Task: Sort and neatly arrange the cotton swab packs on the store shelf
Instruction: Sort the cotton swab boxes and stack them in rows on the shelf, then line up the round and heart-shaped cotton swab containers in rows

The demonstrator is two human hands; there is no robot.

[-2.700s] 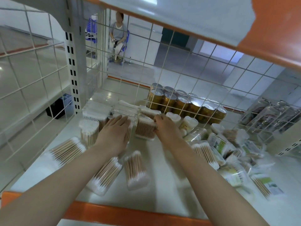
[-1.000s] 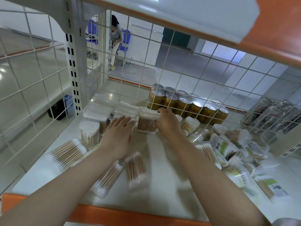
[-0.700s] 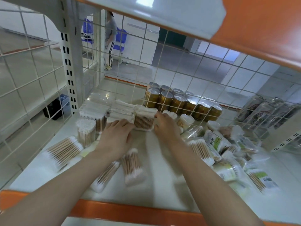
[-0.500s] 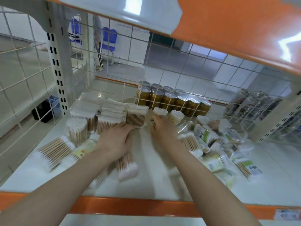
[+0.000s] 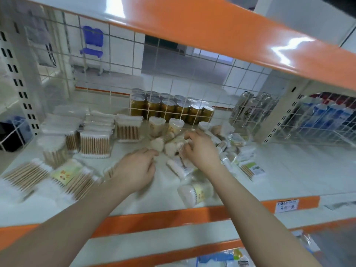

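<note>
Pretty bright, even light overhead. Big white glare streaks on the orange beam (image 5: 227, 33). Motion blur everywhere, worst on the swab packs (image 5: 28, 176) at left. Wide-angle bending at edges.

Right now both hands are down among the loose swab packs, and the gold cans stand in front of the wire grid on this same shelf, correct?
Not quite. The head view shows the gold cans behind the wire grid, not in front. The left hand and right hand are indeed among the loose swab packs.
</note>
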